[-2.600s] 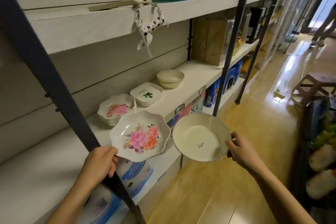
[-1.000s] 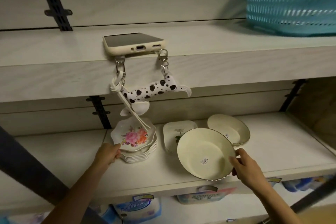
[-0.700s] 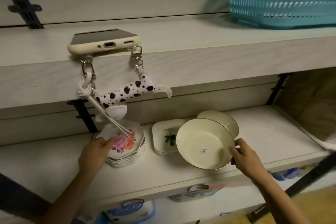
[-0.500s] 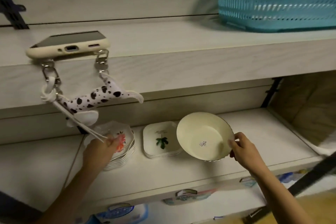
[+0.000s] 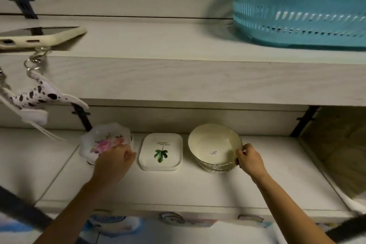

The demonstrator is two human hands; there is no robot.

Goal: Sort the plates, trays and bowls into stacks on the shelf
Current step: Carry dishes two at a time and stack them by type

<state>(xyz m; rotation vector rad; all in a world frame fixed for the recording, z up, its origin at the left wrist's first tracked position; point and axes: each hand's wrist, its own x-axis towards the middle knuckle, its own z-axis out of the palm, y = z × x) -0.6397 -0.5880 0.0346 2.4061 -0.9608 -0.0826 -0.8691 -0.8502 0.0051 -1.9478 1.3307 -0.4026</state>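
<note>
Because like goes with like on this shelf (image 5: 198, 188), three stacks sit in a row along its back: flowered scalloped plates (image 5: 106, 141) at the left, square leaf-printed trays (image 5: 160, 151) in the middle, round cream bowls (image 5: 214, 147) at the right. The right hand (image 5: 250, 159) pinches the top bowl's rim at its right edge, holding it tilted over its stack, probably to nest it squarely. The left hand (image 5: 113, 161) rests loosely curled on the near edge of the top flowered plate, likely steadying it; whether it grips, I cannot tell.
</note>
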